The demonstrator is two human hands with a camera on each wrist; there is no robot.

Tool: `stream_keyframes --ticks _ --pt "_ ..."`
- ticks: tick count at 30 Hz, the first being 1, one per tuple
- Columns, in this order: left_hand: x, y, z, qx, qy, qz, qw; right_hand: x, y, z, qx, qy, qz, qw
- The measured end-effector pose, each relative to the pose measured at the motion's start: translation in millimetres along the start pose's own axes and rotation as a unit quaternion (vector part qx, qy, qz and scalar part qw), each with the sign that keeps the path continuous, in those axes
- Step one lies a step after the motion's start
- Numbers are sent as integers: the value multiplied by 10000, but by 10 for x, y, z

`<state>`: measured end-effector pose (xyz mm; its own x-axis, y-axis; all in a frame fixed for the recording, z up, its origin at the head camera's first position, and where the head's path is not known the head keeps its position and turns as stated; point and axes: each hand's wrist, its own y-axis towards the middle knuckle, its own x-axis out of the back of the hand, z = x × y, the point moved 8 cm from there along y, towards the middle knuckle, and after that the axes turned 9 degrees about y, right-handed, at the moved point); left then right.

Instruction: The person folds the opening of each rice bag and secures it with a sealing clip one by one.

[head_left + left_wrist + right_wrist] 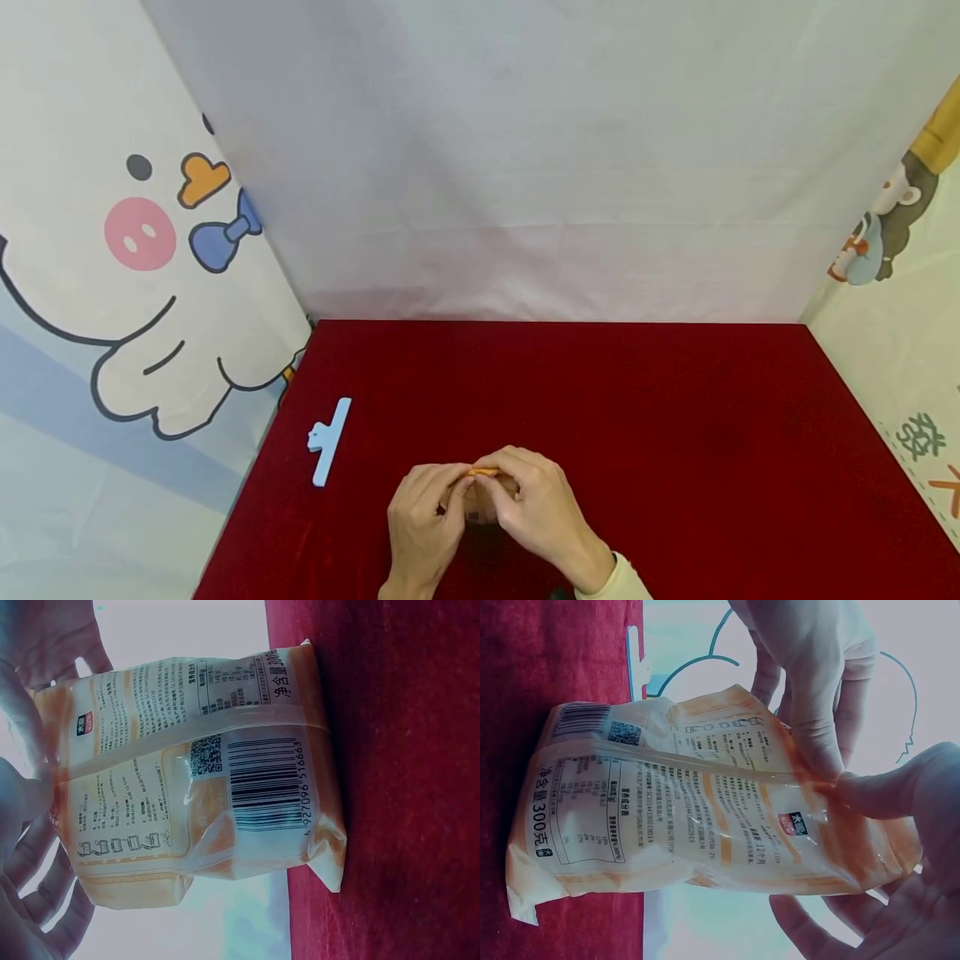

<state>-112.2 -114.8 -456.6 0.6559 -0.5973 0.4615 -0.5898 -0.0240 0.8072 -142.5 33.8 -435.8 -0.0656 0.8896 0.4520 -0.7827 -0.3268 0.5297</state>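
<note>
Both hands pinch the top edge of the orange-and-white printed plastic bag (pixel 195 776) between thumbs and fingers, the left hand (pixel 425 515) at eight to nine o'clock of it, the right hand (pixel 537 505) at three. In the head view the bag sits near six o'clock, upright, its bottom end toward the cloth; whether it rests there I cannot tell. To handle that edge well, I would keep the thumbs level, press evenly across the width, and hold the bag upright so its contents likely stay low.

A light-blue, T-shaped plastic clip (pixel 328 446) lies between nine and ten o'clock from the hands, well apart from them. The surface is dark red, velvety-looking cloth (pixel 645 433). A plain whitish fabric backdrop (pixel 525 167) rises at twelve; cartoon-printed pale hangings (pixel 225 325) flank it at ten and two.
</note>
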Motion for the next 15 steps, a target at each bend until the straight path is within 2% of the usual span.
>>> stream_keyframes --ticks 7,15 --pt "0 -20 34 55 -73 191 9998 2 7 4 67 -196 -8 9998" --pt "2 -40 76 78 -85 235 9997 5 15 19 94 -217 -2 9997"
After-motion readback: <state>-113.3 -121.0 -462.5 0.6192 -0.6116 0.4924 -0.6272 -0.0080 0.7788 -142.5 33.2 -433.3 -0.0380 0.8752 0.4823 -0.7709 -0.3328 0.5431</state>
